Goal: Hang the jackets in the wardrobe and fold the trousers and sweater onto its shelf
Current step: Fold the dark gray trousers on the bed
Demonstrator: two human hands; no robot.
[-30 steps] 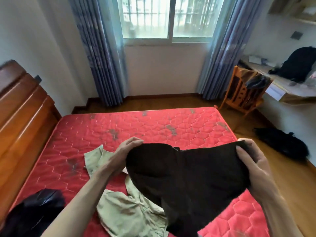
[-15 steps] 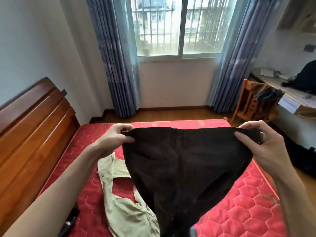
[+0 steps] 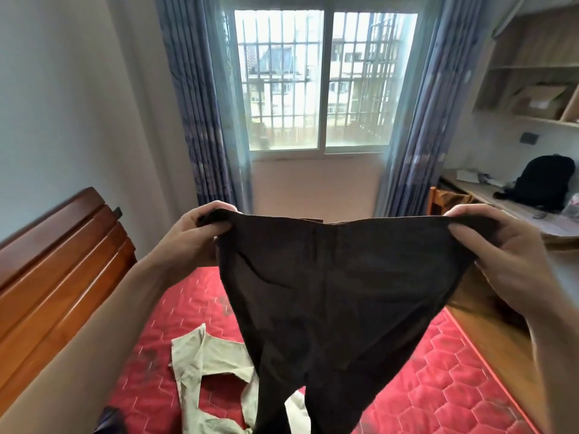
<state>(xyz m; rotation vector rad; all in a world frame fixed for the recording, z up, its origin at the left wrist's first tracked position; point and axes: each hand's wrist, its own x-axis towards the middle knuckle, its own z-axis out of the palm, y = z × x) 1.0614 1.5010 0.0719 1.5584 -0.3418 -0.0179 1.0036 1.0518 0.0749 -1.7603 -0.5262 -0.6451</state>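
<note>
1. Holding the dark trousers (image 3: 332, 292) up by the waistband, the left hand (image 3: 191, 236) pinches the left corner and the right hand (image 3: 488, 245) pinches the right, each with fingers curled over the hem.
2. The hands are spread wide apart, likely to pull the waistband taut so the legs hang straight and can be lined up for folding.
3. The trousers hang in the air above the near part of the red quilted mattress (image 3: 438, 386), their legs dropping out of view below.
4. A beige garment (image 3: 213, 364) lies crumpled on the mattress, near left, probably waiting its turn.
5. No wardrobe is in view.
</note>
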